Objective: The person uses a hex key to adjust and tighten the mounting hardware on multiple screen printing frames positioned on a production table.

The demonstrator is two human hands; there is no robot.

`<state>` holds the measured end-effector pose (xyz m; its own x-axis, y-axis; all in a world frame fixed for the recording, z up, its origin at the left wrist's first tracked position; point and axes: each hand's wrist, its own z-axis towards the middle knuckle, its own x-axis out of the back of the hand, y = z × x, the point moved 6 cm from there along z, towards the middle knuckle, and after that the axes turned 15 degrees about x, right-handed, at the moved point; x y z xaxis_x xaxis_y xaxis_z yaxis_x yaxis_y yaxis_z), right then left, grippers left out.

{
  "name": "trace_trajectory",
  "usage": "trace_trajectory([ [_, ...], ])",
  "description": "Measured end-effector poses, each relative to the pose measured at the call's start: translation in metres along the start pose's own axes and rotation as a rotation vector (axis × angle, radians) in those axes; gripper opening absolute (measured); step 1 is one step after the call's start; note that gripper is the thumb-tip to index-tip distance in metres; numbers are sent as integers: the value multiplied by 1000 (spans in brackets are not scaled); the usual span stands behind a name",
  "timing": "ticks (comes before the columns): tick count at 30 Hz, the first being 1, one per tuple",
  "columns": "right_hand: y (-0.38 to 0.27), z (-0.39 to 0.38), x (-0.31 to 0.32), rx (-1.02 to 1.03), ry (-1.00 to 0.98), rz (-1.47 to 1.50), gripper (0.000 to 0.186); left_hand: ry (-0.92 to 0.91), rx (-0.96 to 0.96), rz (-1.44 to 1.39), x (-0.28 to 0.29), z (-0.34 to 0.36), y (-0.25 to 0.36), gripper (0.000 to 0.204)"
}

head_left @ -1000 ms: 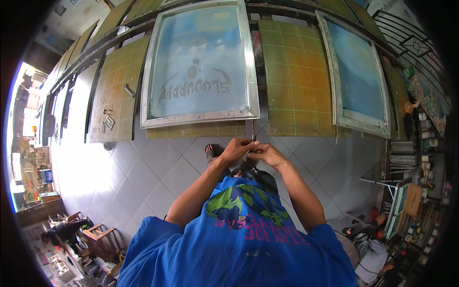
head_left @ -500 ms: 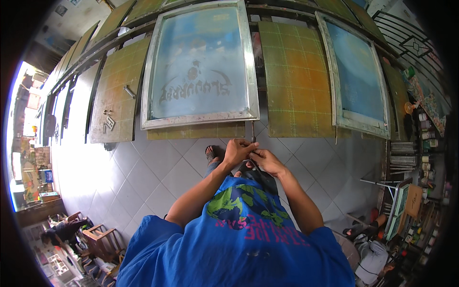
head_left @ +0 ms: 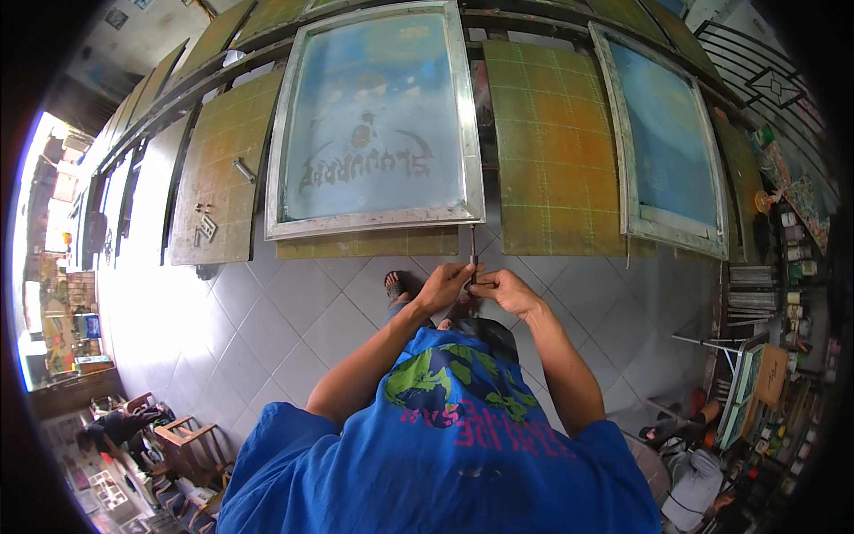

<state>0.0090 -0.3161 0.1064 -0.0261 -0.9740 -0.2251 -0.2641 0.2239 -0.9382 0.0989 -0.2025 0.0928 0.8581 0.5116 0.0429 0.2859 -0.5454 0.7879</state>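
Both hands are just below the lower right corner of a silver-framed printing screen (head_left: 374,220), which carries dark lettering and a figure on a blue mesh. A thin metal rod (head_left: 473,242) reaches from that corner down to my fingers; its lower part looks dark and thicker. My left hand (head_left: 443,287) pinches it from the left side. Fingers of my right hand (head_left: 504,292) are closed at its lower end, where they partly hide it. Whether the rod is a separate tool or part of the fixture I cannot tell.
Olive boards (head_left: 556,151) with grid lines flank the screen. A second framed screen (head_left: 676,133) is at the right. Small metal parts (head_left: 205,228) and a metal piece (head_left: 243,170) lie on the left board. A person (head_left: 698,485) is at lower right, near jars and a rack.
My right hand has moved slightly up and drawn a little apart from the left, showing more of the rod's lower part. My left hand stays close to the same place.
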Motion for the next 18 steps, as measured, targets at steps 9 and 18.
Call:
trace_trajectory([
  [9, 17, 1, -1, -47, 211, -119, 13, 118, 165, 42, 7, -4, 7, 54],
  [18, 19, -5, -12, 16, 150, -37, 21, 101, 56, 80, 2, -8, 11, 47],
])
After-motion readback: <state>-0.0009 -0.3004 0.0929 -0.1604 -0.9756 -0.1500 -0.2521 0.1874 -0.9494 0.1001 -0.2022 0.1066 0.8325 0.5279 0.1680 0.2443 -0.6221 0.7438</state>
